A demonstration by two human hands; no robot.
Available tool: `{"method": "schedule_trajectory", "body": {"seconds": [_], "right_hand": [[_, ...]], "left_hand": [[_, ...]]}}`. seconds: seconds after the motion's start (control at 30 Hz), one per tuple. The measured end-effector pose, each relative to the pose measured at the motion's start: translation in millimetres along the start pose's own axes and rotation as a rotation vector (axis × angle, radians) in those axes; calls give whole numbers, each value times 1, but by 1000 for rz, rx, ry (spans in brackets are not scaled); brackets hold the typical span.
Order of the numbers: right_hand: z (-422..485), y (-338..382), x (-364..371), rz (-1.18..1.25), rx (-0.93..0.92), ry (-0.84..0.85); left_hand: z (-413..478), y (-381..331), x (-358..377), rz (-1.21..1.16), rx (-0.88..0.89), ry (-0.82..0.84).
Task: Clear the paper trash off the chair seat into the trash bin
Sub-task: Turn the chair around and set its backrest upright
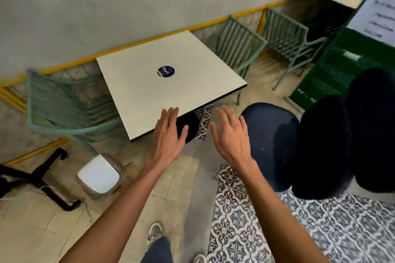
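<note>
A dark blue padded chair seat (270, 134) stands at the right, with its black backrest (333, 141) further right; I see no paper on the seat. A trash bin (99, 176) with a white lid and a clear liner sits on the floor at lower left. My left hand (170, 132) hovers over the near corner of the table, fingers spread, holding nothing. My right hand (230, 132) hovers just left of the chair seat, fingers apart and empty.
A square white table (171, 83) with a round blue sticker stands ahead. Green slatted chairs (70, 102) flank it on the left and behind it (239, 49). A black chair base (42, 179) lies at far left. A green sign (333, 70) stands at right.
</note>
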State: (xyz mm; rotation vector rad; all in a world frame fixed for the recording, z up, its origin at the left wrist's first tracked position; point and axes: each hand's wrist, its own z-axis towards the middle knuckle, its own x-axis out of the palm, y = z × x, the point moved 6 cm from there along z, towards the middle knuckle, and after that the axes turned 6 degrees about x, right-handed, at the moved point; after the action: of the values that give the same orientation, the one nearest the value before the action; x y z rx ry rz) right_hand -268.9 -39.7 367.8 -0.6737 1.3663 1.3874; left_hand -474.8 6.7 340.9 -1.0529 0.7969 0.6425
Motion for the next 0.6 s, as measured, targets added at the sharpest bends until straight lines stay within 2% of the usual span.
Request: {"method": "schedule_trajectory", "body": {"seconds": [0.27, 0.6], "right_hand": [[-13, -135, -88, -63, 170, -141], [-2, -266, -146, -111, 336, -213]], "left_hand": [[20, -132, 54, -28, 211, 65], [56, -236, 140, -99, 301, 186]]}}
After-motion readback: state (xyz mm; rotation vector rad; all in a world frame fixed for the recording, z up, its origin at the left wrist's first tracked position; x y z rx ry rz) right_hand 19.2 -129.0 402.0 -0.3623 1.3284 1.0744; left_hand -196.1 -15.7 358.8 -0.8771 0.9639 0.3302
